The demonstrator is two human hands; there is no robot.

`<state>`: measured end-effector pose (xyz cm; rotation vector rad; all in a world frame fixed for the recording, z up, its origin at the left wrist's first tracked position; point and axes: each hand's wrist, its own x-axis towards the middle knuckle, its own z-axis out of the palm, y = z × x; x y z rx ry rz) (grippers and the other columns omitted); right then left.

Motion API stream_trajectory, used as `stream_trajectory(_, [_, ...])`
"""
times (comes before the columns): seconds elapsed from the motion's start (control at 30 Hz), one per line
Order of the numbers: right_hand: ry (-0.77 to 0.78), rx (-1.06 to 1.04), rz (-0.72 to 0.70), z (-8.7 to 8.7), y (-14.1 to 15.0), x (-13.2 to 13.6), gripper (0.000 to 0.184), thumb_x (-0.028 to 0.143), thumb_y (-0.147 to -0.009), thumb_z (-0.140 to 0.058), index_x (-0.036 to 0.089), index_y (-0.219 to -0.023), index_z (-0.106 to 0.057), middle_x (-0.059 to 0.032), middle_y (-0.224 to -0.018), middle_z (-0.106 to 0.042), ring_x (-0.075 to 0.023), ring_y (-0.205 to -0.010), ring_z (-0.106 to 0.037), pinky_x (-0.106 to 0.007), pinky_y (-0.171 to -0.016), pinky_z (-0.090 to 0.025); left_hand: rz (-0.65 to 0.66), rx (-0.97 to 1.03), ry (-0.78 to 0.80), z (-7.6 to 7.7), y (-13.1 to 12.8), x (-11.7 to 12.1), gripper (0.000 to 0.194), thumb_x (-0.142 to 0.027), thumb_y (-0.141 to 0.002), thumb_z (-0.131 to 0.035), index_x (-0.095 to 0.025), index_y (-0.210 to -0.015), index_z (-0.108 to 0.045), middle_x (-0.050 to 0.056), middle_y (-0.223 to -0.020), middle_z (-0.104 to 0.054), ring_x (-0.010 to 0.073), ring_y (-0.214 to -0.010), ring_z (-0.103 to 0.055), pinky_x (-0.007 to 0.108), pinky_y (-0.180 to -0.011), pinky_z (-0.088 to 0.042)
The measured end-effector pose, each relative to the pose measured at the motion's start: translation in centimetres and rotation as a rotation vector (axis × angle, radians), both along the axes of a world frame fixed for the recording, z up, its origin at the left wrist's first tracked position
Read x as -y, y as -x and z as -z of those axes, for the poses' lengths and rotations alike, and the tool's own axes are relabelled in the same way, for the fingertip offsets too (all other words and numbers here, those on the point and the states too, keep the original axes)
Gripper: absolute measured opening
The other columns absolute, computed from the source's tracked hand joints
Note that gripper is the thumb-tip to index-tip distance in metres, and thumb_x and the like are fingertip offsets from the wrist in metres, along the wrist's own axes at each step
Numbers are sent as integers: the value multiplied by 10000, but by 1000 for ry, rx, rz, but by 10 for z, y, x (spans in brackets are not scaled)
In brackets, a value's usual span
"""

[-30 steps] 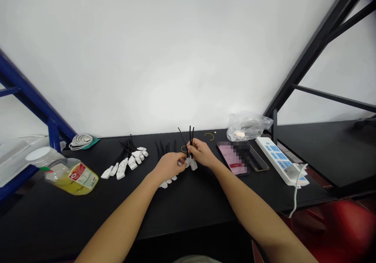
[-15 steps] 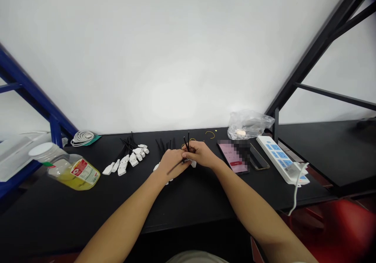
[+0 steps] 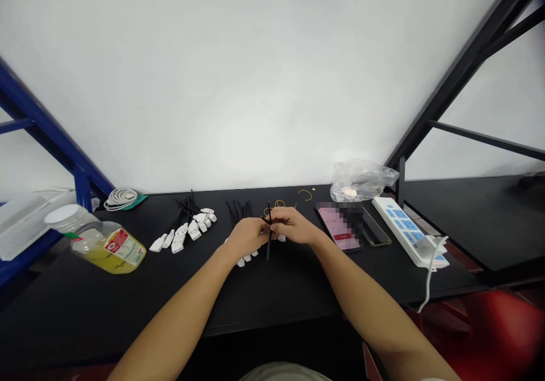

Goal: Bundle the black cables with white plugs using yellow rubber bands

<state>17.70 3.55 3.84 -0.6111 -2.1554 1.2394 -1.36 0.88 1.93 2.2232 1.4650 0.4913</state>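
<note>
The left hand [image 3: 246,238] and right hand [image 3: 294,226] pinch black cords [image 3: 268,249], seemingly mid-work, while white plugs [image 3: 177,241] lie left on the table [image 3: 272,301], doneness unclear

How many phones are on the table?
2: a pink-screened phone, right of the right hand, and a dark phone beside it, next to the power strip.

Thin, flexible black cords [image 3: 268,249] are bunched between the fingertips of the left hand [image 3: 247,238] and right hand [image 3: 294,226], above the black tabletop; one runs nearly upright, another crosses it at a slant. A small glossy white plastic connector [image 3: 281,238] (mostly hidden) shows just below the right hand's fingers
</note>
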Motion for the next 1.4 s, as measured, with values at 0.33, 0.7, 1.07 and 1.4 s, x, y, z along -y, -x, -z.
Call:
stream_trajectory(0.33, [-345, 66, 130, -1, 6, -1, 270, 379, -933, -593, 191, -741, -567, -17, -796, -526, -153, -754, -504, -291, -730, -451, 20, -37, -61, -2, -4, 2, 234, -388, -897, -569, -218, -823, -711, 73, -870, -748, 243, -829, -703, 306, -732, -486])
stream_trajectory(0.7, [-315, 92, 240, -1, 9, 4, 406, 475, -1031, -337, 196, -785, -502, -10, -767, -531, -150, -721, -514, -261, -680, -407, 76, -162, -114, -3, -12, 4, 297, -443, -951, -526, -219, -992, -717, 82, -1000, -754, 256, -902, -702, 316, -797, -484])
stream_trajectory(1.07, [-324, 85, 432, 3, -1, -7, 355, 451, -1017, -392, 197, -840, -565, -16, -765, -577, -153, -711, -528, -258, -663, -398, -117, -70, -124, -13, 19, -3, 393, -556, -906, -552, -262, -1094, -731, 47, -946, -725, 223, -893, -664, 290, -753, -450])
stream_trajectory(1.4, [-280, 152, 479, 9, -3, -13, 245, 400, -945, -539, 199, -816, -593, 11, -720, -603, -132, -656, -531, -242, -625, -370, -140, -141, 92, -16, 39, -1, 517, -682, -750, -637, -272, -1047, -741, 47, -864, -757, 243, -785, -693, 281, -595, -405])
